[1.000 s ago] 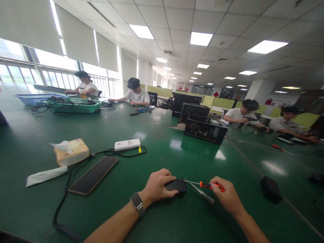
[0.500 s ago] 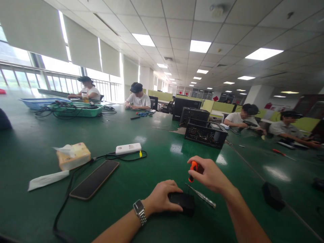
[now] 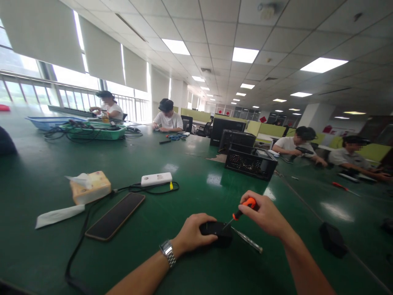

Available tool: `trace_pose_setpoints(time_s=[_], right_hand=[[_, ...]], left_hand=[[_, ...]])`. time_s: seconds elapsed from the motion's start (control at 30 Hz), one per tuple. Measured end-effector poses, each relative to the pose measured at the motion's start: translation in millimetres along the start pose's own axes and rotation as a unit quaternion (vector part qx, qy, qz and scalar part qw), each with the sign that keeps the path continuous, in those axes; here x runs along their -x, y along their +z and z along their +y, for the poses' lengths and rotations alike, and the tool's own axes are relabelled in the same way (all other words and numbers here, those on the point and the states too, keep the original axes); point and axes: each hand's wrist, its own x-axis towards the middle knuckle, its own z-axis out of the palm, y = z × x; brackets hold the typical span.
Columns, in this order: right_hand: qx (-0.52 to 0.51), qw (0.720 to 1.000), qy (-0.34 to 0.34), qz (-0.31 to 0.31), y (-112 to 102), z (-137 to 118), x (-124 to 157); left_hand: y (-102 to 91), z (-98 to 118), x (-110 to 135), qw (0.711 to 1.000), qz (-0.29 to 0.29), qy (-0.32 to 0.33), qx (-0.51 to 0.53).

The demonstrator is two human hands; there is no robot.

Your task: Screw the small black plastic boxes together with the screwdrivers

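Where the left grip (image 3: 193, 234) clasps the black box (image 3: 221, 237), one hidden end; right grip (image 3: 266, 214) around a screwdriver (image 3: 237, 214).

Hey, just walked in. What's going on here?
Someone seated at a green table is working on a small black box with a screwdriver. The left hand steadies the box against the tabletop, while the right hand grips the orange and black screwdriver, held at a slant with its tip at the box's top. A slim silver tool lies just beside the box, and a phone lies farther to the left.
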Motion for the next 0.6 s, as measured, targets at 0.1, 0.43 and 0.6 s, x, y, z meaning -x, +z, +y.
trace_pose_setpoints(time_s=[0.1, 0.43, 0.6], right_hand=[[0.000, 1.000, -0.013, -0.005, 6.4, -1.4, -1.5], [0.006, 1.000, -0.018, -0.008, 5.7, -0.5, -2.1], [-0.010, 1.000, -0.021, -0.020, 9.9, -4.7, -3.2]], left_hand=[[-1.2, -2.9, -0.6, 1.000, -0.013, -0.009, -0.004], [0.5, -3.3, -0.4, 0.999, -0.034, -0.029, -0.009], [-0.6, -2.9, -0.6, 0.999, -0.038, -0.024, -0.007]])
